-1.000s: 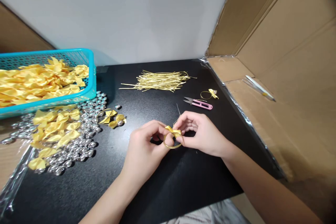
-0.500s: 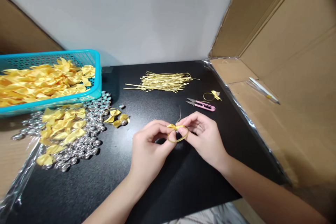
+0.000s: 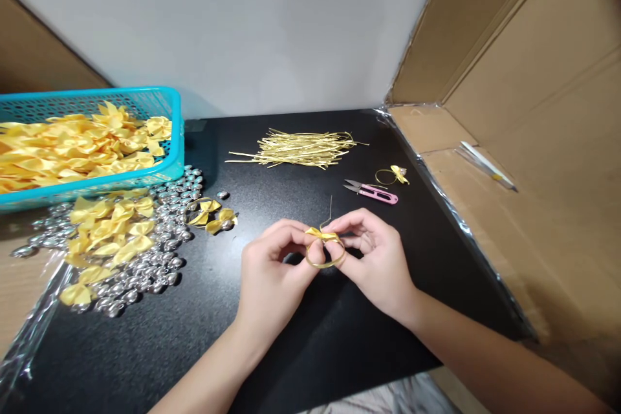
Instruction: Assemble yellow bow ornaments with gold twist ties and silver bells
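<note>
Over the middle of the black table (image 3: 301, 349), both my hands pinch one small piece: a yellow ribbon bow (image 3: 321, 233) on a gold wire loop (image 3: 324, 263). My left hand (image 3: 272, 278) grips it from the left with thumb and forefinger closed. From the right, my right hand (image 3: 376, 259) pinches the bow's knot, where a thin wire end (image 3: 330, 207) sticks up.
A turquoise basket (image 3: 145, 176) of yellow bows stands at the far left, with silver beads (image 3: 160, 265) and loose bows (image 3: 109, 233) in front. A bundle of gold wires (image 3: 301, 149), pink snips (image 3: 373, 192) and a finished bow loop (image 3: 392, 175) lie further back. A cardboard box (image 3: 524, 162) borders the right.
The bow and loop stay pinched between both hands, which have shifted slightly; the loop has tilted a little. The view moved a bit.
</note>
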The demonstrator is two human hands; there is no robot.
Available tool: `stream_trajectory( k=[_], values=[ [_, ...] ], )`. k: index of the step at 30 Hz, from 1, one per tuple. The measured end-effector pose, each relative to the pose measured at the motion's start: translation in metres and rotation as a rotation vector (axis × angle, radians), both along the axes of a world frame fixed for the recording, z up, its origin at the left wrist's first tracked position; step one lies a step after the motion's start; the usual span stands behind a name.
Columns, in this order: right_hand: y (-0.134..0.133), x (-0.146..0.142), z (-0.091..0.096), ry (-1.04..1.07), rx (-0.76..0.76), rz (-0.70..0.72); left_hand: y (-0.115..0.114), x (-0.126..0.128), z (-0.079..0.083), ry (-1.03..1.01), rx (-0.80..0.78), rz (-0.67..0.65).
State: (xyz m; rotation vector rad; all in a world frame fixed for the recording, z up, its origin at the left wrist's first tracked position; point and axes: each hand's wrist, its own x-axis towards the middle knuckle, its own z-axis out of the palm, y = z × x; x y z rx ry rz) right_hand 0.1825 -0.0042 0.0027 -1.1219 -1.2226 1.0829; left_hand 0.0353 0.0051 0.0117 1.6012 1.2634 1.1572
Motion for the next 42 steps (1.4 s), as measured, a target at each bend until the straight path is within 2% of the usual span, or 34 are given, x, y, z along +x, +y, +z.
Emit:
stream_trajectory(
  k=[6, 10, 13, 15, 24, 30, 36, 42],
  values=[
    [0.001, 0.003, 0.000, -0.145, 0.107, 0.050, 0.001, 0.000, 0.002, -0.015, -0.030, -0.024],
    [0.004, 0.006, 0.001, -0.320, 0.316, 0.037, 0.001, -0.001, 0.003, -0.023, -0.031, -0.035],
    [0.005, 0.008, 0.001, -0.499, 0.493, -0.044, 0.002, -0.002, 0.003, -0.015, -0.019, -0.032],
    [0.006, 0.010, 0.002, -0.594, 0.553, -0.088, 0.002, -0.002, 0.002, -0.008, -0.003, -0.033],
    [0.008, 0.011, 0.001, -0.739, 0.623, -0.135, 0.002, -0.005, 0.002, 0.018, 0.032, -0.053],
    [0.008, 0.010, 0.000, -0.762, 0.676, -0.197, 0.002, -0.003, 0.002, -0.001, 0.038, -0.056],
    [0.006, 0.009, 0.001, -0.766, 0.624, -0.183, 0.002, -0.003, 0.001, 0.001, 0.039, -0.066],
    [0.007, 0.011, 0.000, -0.806, 0.685, -0.191, 0.002, -0.004, 0.003, 0.008, -0.001, -0.074]
  ],
)
